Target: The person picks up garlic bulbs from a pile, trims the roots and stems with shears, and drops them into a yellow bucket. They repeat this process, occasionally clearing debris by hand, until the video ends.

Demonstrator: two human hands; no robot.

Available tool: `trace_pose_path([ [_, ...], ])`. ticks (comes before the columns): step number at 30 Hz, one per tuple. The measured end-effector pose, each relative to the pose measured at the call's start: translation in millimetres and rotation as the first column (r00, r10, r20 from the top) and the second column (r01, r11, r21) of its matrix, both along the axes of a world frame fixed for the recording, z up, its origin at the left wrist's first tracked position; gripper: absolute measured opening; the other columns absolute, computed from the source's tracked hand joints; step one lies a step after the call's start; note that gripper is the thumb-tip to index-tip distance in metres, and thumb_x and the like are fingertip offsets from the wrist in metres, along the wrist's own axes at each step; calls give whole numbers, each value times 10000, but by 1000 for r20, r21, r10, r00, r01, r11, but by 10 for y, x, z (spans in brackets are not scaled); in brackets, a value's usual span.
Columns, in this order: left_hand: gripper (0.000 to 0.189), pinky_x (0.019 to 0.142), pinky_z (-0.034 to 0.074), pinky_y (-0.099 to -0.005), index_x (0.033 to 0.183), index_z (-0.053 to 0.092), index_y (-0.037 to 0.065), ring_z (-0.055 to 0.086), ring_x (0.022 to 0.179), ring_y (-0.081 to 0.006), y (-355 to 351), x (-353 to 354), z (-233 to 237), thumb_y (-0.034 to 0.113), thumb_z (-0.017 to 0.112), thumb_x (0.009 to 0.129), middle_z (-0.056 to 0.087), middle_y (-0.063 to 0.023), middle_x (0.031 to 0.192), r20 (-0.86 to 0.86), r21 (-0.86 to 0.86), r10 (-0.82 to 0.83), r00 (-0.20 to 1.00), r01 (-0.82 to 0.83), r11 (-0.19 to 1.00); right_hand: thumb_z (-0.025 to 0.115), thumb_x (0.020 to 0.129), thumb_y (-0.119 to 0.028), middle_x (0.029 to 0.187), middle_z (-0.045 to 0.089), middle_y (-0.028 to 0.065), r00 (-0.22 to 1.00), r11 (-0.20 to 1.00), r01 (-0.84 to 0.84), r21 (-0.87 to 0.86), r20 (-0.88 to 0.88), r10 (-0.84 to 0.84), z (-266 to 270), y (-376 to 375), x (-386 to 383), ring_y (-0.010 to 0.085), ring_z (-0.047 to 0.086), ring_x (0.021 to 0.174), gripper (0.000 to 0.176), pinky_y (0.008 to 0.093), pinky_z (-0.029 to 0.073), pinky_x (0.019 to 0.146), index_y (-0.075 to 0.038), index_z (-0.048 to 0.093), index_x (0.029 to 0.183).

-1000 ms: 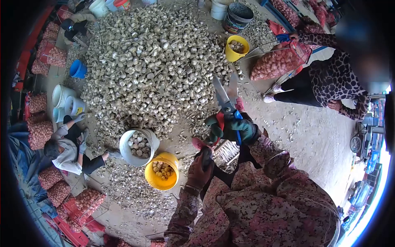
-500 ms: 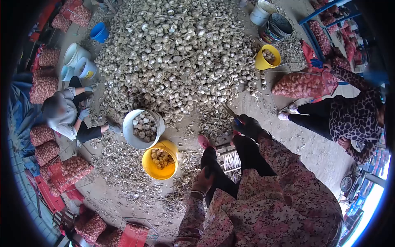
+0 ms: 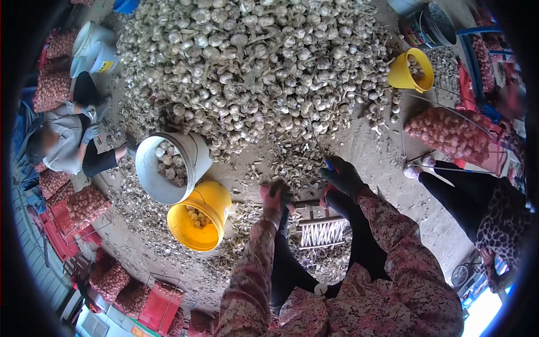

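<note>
1. Now lowered: right hand [image 3: 343,177], raised a second ago; left hand [image 3: 276,196] has gone forward from the thigh to the shin. Both therefore sit low, by the pile's near edge.
2. Shears, 1: gripped in the right hand, blue handle [image 3: 329,163] showing; blade opening cannot be told.
3. Left hand, 1: fingers bent; contents, if any, cannot be told.
4. Garlic pile [image 3: 252,73], 1: ahead of both hands; bulbs beyond counting.
5. Yellow buckets, 2: near [image 3: 182,227], far [image 3: 397,70]; bulbs in each.
6. Large white bucket [image 3: 199,160], 1: beside the near yellow one, bulbs inside.
</note>
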State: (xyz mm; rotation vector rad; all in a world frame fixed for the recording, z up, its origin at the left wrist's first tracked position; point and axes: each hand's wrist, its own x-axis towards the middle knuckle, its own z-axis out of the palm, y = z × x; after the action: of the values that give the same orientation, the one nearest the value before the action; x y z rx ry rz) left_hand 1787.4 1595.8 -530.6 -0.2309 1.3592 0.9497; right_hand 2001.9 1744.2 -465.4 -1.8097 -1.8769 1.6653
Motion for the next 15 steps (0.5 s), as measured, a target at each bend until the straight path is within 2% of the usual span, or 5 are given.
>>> trace_pose_path([
  [4, 344, 638, 536, -275, 1254, 545, 54, 659, 758, -202, 1183, -199, -1037, 172, 562, 932, 648, -88, 1049, -273, 226, 211, 938, -151, 962, 690, 841, -339, 997, 645, 124, 999, 998, 52, -22, 1, -52, -555, 35, 234, 218, 621, 925, 454, 340, 477, 825, -54, 566, 1171],
  [6, 370, 669, 530, -291, 1251, 541, 40, 646, 750, -210, 1725, -384, -1693, 189, 587, 915, 652, -101, 1053, -810, 345, 163, 563, 232, 910, 696, 842, -326, 1005, 648, 106, 995, 994, 97, -45, -12, -98, -921, 3, 364, 197, 613, 942, 476, 333, 476, 838, -46, 553, 1200],
  [8, 392, 862, 498, -374, 1164, 587, 17, 612, 1021, -309, 2337, -358, -979, 248, 639, 852, 642, -151, 1067, -965, 14, -104, 241, 443, 896, 698, 847, -312, 997, 644, 80, 991, 994, 108, -3, -85, -107, -1159, 30, 456, 164, 617, 940, 486, 311, 486, 816, -41, 543, 1220],
  [12, 645, 892, 490, -433, 1195, 543, 43, 609, 1027, -362, 3069, -297, -949, 524, 641, 776, 591, -207, 1156, -743, -620, -657, -126, 501, 605, 707, 851, -284, 923, 622, 54, 855, 931, 258, -257, -388, -344, -1428, 341, 268, 93, 584, 799, 467, 271, 498, 731, -37, 540, 1211],
  [15, 632, 890, 497, -425, 1206, 538, 52, 618, 1023, -362, 3199, -221, -1147, 500, 659, 776, 599, -197, 1170, -726, -677, -646, -235, 412, 610, 720, 837, -303, 902, 632, 82, 897, 980, 191, -52, -395, -196, -1478, 619, 238, 141, 600, 829, 488, 311, 499, 741, -30, 541, 1201],
])
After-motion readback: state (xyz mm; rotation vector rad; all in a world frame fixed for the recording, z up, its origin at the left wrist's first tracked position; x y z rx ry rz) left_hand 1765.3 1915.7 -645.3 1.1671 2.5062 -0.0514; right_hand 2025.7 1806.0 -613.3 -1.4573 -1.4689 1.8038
